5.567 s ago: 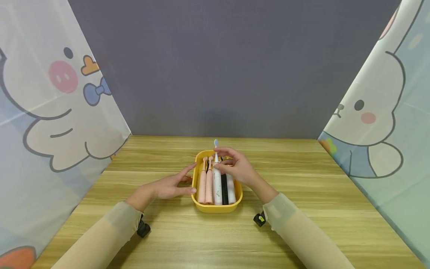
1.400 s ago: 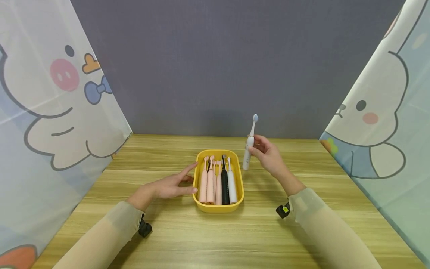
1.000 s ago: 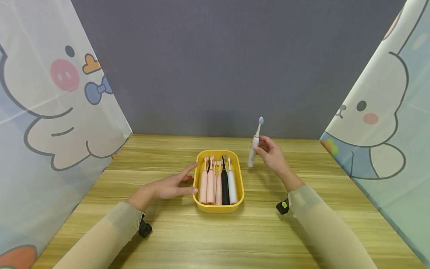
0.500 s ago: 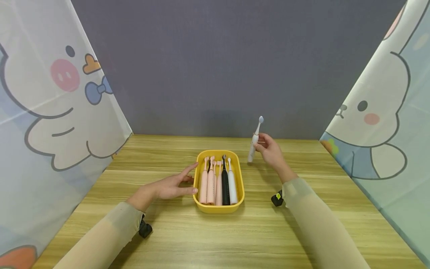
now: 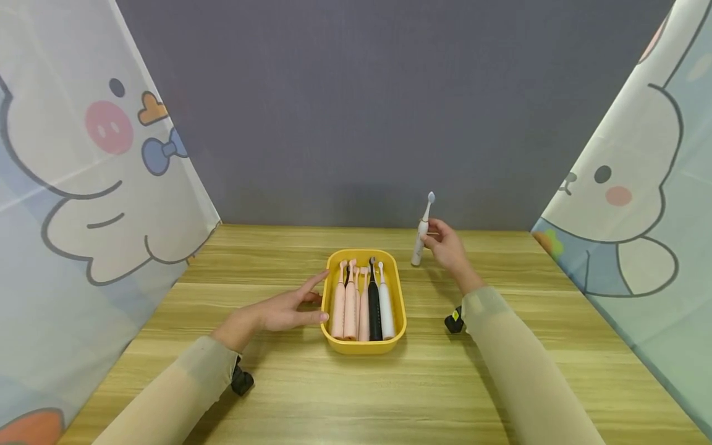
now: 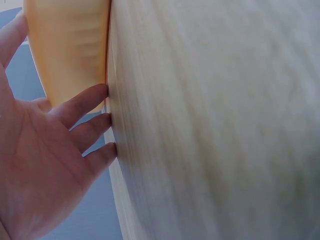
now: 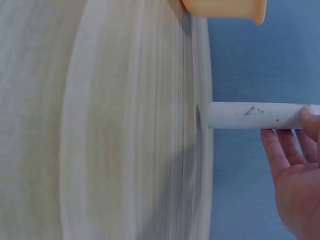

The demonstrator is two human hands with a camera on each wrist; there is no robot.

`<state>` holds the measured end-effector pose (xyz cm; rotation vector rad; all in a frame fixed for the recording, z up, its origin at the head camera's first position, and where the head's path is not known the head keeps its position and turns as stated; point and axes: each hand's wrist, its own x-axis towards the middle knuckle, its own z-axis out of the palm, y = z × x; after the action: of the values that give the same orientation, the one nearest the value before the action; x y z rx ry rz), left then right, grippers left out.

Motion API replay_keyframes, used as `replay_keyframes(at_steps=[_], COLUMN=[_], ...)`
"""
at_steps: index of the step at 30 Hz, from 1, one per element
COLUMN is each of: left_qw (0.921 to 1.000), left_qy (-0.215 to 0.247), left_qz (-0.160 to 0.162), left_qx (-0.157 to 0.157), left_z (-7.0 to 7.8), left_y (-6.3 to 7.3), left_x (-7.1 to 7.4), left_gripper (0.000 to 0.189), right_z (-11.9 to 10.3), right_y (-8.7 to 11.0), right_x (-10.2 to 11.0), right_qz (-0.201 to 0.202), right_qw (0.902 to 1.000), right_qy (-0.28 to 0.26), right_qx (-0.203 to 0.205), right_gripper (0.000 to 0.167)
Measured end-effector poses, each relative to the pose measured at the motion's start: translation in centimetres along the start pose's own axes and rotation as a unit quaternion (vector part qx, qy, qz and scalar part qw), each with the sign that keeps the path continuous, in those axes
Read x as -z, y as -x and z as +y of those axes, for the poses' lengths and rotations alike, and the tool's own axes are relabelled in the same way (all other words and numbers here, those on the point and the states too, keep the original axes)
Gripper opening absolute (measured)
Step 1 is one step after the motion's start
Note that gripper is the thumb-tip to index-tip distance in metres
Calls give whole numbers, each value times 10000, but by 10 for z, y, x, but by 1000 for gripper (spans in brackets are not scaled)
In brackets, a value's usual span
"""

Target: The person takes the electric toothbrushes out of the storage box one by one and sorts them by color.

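Between the thumb and fingers of my right hand (image 5: 449, 250) is a white electric toothbrush (image 5: 421, 238), held nearly upright with its head up, beyond the box's right side. Dark specks mark its handle (image 7: 255, 115) in the right wrist view, and its base is close over the table. My left hand (image 5: 280, 311) rests with spread fingers against the left side of a yellow box (image 5: 361, 347). Inside it lie several electric toothbrushes: pink ones (image 5: 338, 312), a black one (image 5: 374, 309) and a white one (image 5: 385, 312). The left wrist view shows the fingertips (image 6: 102, 91) at the box wall and tabletop.
The wood-grain table (image 5: 356, 395) reaches back to a dark grey panel (image 5: 356, 123). Cartoon-printed cloths stand on the left (image 5: 50, 247) and right (image 5: 639, 204). Each sleeve carries a small black device, such as the right one (image 5: 454, 321).
The right hand has lifted the speckled white toothbrush out of the box and carried it right. Lately it sinks slightly towards the table. The left hand stays at the box.
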<state>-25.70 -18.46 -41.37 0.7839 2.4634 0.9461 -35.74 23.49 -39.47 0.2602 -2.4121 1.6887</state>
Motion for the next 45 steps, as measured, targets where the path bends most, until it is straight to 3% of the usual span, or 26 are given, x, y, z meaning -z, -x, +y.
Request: replay_keyframes(at_steps=[18,27,45], left_qw=[10000,10000,10000], left_qy=[12,-8,-18], left_qz=[-8,6,12], left_qx=[48,27,27], left_z=[0,0,-2], left_y=[0,-1,-1], left_x=[-2,2,0], left_gripper=[103,102,101], right_z=[8,5,8], right_y=[-3,-8,-3], right_x=[-1,-2,-1], right_qz=[-49,-282,-512], right_qw=[9999,9982,9954], right_qy=[117,534,812], right_qx=[5,11,-40], right_gripper=[45,45,48])
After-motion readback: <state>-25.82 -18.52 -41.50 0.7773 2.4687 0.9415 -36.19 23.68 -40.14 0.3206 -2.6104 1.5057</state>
